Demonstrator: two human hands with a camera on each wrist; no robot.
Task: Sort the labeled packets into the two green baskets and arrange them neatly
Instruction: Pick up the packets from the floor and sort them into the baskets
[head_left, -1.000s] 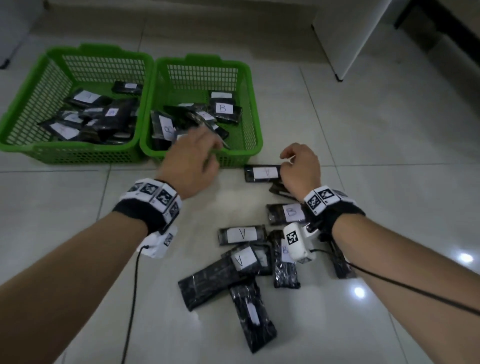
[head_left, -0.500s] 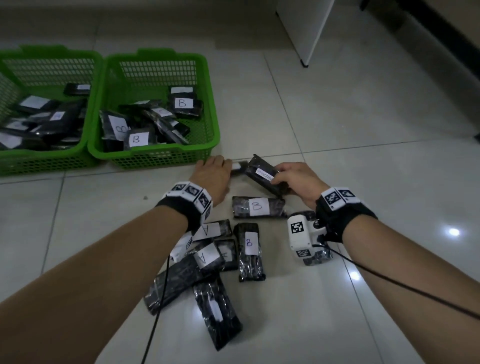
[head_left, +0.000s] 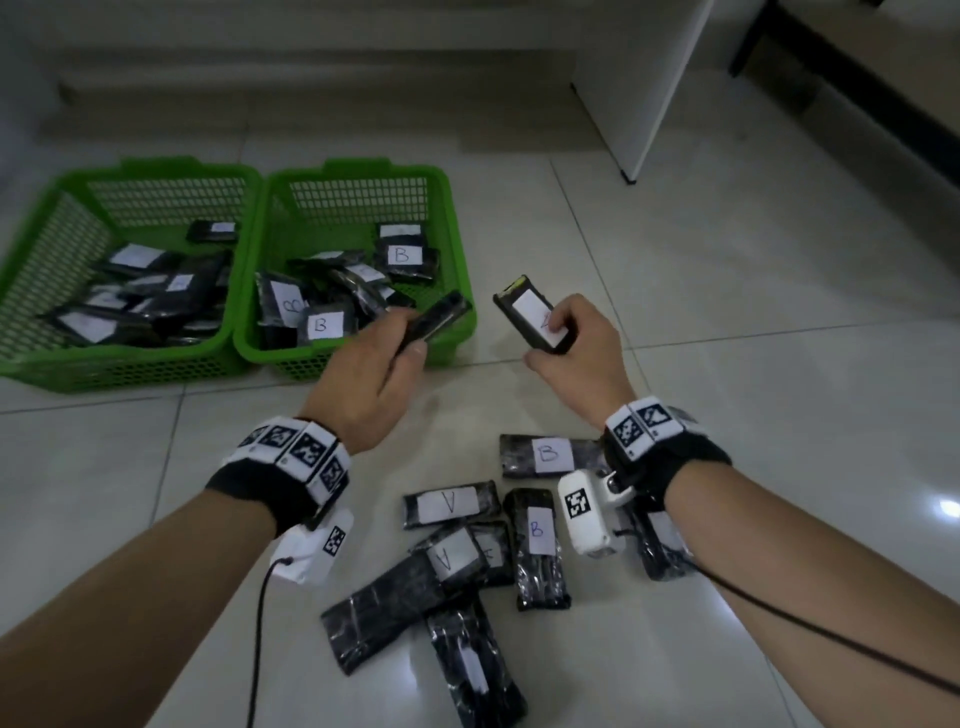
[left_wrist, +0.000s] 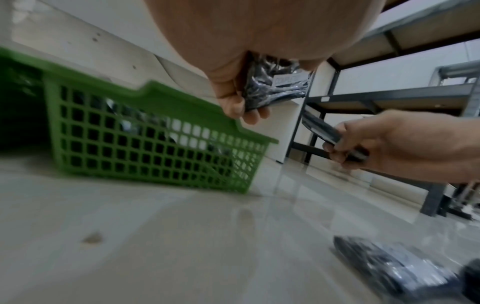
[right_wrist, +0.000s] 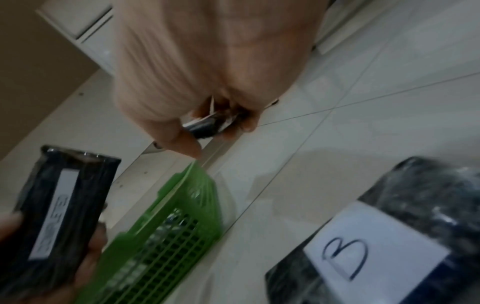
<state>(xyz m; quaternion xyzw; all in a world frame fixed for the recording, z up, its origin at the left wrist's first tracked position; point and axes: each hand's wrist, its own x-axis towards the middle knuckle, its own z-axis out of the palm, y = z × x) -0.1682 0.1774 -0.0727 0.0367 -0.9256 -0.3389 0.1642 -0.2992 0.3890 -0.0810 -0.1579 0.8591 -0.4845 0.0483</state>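
Note:
Two green baskets stand side by side on the tiled floor, the left basket (head_left: 31, 270) and the right basket (head_left: 457, 244), each holding several black packets with white labels. My left hand (head_left: 384, 358) grips a black packet (head_left: 439, 319) raised in front of the right basket's near corner. My right hand (head_left: 566, 348) holds another black packet (head_left: 524, 312) upright, its white label facing me. In the left wrist view the left hand's packet (left_wrist: 275, 86) sits between thumb and fingers. Loose packets marked B (head_left: 545, 454) and V (head_left: 449, 506) lie on the floor near my wrists.
A pile of several loose packets (head_left: 415, 592) lies between my forearms. A white cabinet (head_left: 639, 78) stands at the back right, a dark metal shelf frame (left_wrist: 363, 98) beyond it. Bare tile lies to the right of the pile.
Both hands have lifted off the floor, each with a packet. The left hand picked one up and rose toward the right basket; the right hand raised and turned its packet label-up.

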